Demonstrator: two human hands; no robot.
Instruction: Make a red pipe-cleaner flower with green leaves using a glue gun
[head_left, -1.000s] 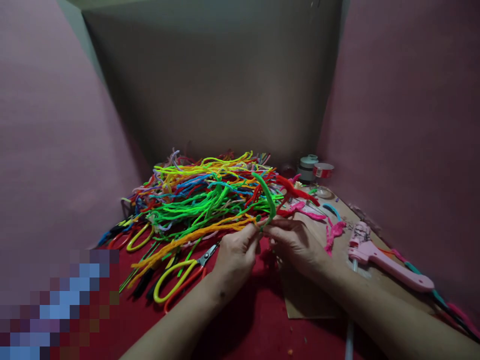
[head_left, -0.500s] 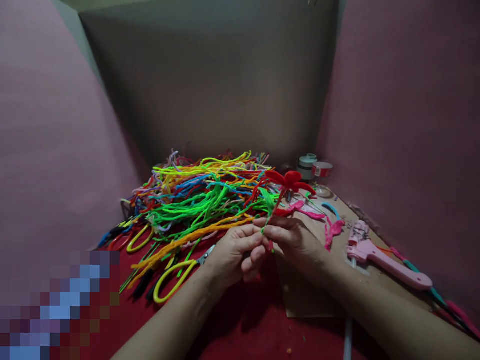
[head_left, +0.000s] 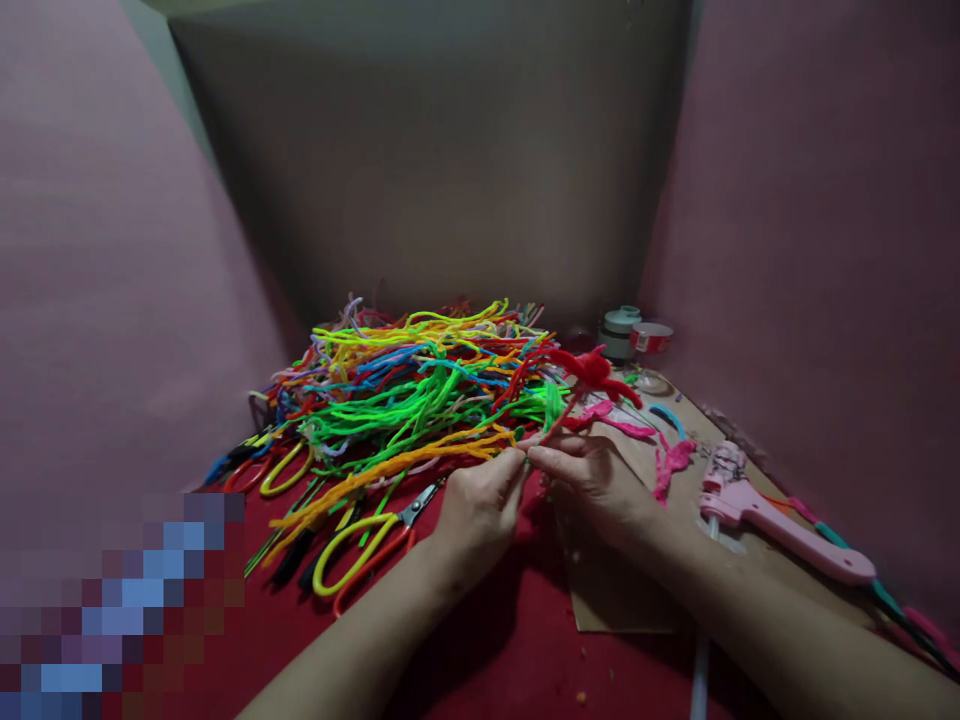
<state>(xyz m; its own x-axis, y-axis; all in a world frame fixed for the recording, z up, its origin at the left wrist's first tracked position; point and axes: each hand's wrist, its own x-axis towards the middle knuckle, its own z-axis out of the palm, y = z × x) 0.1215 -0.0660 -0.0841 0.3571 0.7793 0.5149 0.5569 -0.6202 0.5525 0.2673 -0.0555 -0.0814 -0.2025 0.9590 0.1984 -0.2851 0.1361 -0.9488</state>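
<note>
My left hand (head_left: 476, 505) and my right hand (head_left: 592, 482) meet fingertip to fingertip in front of me, both pinched on the thin stem of a red pipe-cleaner flower (head_left: 592, 368). The flower head sticks up and to the right of my fingers, over the edge of the pile. A short green pipe cleaner (head_left: 553, 405) curls beside the stem near my fingers. A big heap of coloured pipe cleaners (head_left: 405, 385) lies just behind my hands on the red cloth (head_left: 495, 650).
Yellow-handled scissors (head_left: 360, 545) lie left of my left wrist. A pink glue gun (head_left: 772, 520) rests on a cardboard sheet (head_left: 622, 600) at the right, with pink pipe-cleaner pieces (head_left: 671, 462) and tape rolls (head_left: 634, 335) behind. Pink walls close in on both sides.
The green pipe cleaner that arched over my fingers has been drawn down short. The red flower has swung up and right. My hands stayed together, turning the stem.
</note>
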